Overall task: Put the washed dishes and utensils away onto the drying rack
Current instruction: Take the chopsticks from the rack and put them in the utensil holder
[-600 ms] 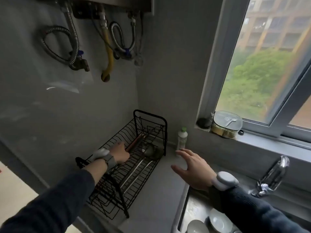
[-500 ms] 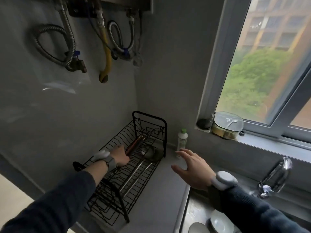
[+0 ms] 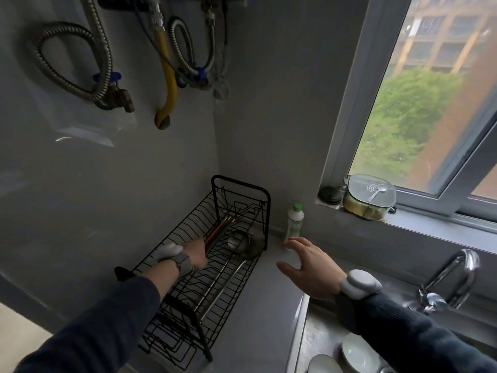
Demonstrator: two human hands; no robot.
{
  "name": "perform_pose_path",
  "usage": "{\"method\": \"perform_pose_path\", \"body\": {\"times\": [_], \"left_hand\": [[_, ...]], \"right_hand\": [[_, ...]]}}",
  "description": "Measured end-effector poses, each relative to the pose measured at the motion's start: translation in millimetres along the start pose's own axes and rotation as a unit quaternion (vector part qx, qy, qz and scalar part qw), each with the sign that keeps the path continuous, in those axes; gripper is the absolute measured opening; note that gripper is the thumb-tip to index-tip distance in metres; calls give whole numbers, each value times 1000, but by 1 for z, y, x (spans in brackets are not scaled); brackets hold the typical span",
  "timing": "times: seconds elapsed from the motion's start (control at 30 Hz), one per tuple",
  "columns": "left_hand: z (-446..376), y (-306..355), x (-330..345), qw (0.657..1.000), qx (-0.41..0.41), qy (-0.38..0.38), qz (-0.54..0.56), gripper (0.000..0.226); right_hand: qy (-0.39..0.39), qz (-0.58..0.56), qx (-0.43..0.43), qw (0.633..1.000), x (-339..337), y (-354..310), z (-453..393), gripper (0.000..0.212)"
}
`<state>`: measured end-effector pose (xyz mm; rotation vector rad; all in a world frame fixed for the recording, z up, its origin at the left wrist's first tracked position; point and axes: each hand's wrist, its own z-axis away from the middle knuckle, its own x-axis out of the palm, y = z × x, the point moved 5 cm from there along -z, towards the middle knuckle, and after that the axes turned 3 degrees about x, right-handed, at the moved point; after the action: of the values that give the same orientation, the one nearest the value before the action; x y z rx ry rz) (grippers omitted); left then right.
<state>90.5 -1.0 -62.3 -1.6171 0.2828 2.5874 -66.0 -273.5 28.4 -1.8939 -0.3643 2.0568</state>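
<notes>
A: Where's the left hand point(image 3: 198, 254)?

B: Inside the drying rack point(image 3: 243, 188), at the near end of the chopsticks point(image 3: 219, 230); I can't tell whether its fingers pinch them. Their long axis runs away from it toward the rack's far end, alongside the ladle point(image 3: 236, 243)

A: And the right hand point(image 3: 312, 267)?

B: Relaxed and spread, holding nothing, over the table beside the rack. The bowls point(image 3: 357, 354) sit in the sink point(image 3: 304, 343), behind that hand and well apart from the rack, so I'd judge it the nearer one for fetching them

One drying rack point(image 3: 239, 189), two ladles point(image 3: 238, 242), one bundle of chopsticks point(image 3: 219, 230), one bottle point(image 3: 295, 220), two plates point(image 3: 357, 354), one faucet point(image 3: 451, 278), two hands point(image 3: 313, 267).
</notes>
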Motion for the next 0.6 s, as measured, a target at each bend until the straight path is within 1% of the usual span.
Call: {"method": "perform_pose_path", "body": {"times": [0.07, 0.2, 0.33, 0.6], "left_hand": [[-4, -3, -2, 1000, 7, 11, 0, 40], [-6, -9, -7, 999, 17, 50, -9, 34], [-4, -7, -4, 997, 10, 52, -52, 19], [-2, -6, -4, 993, 20, 45, -107, 26]], "right_hand": [[-4, -6, 0, 1000, 2, -1, 0, 58], [-6, -8, -3, 1000, 6, -3, 3, 57], [-2, -10, -4, 1000, 8, -4, 7, 56], [8, -9, -19, 1000, 7, -8, 11, 54]]}}
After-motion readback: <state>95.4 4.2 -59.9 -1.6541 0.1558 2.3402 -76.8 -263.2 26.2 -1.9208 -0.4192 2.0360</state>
